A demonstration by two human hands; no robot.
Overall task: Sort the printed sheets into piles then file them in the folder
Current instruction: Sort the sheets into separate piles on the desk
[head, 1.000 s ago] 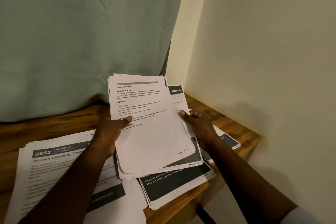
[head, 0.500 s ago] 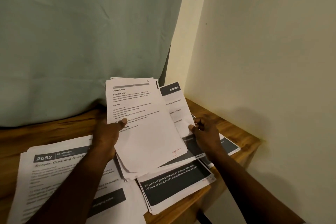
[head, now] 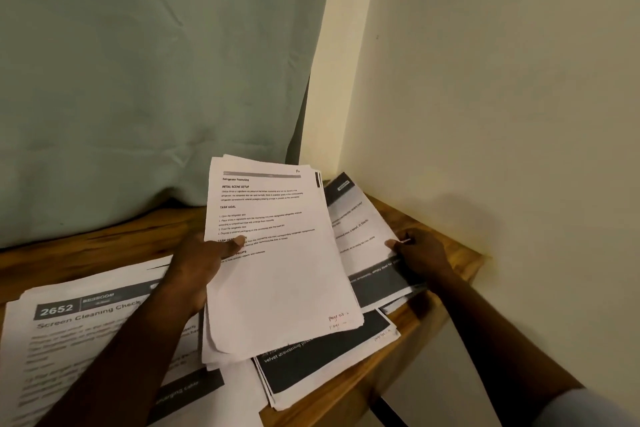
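**Step in hand (judged):** deal one sheet off the held stack onto its matching pile.

**Position.** The left hand (head: 197, 267) grips the stack of printed sheets (head: 277, 288) above the counter (head: 446, 239). Its thumb presses on the top "Refrigerator Restocking" page, and its fingers are hidden beneath. The right hand (head: 420, 253) pinches the right edge of a dark-banded sheet (head: 363, 239), which is fanned out to the right of the stack, over the counter's right corner.

**Procedure.**
1. Hold thumb pressure on the stack so that only the pinched sheet slides free.
2. Confirm that the pinch carries one sheet. Whether another clings beneath cannot be told.
3. Read the heading and pick the pile: the "2652" pile (head: 86, 333) at the left, or the black-banded pile (head: 322, 357) near the counter's front edge.
4. Lay the sheet square on its pile, since loose corners near the edge may slide off.

No folder is in view.
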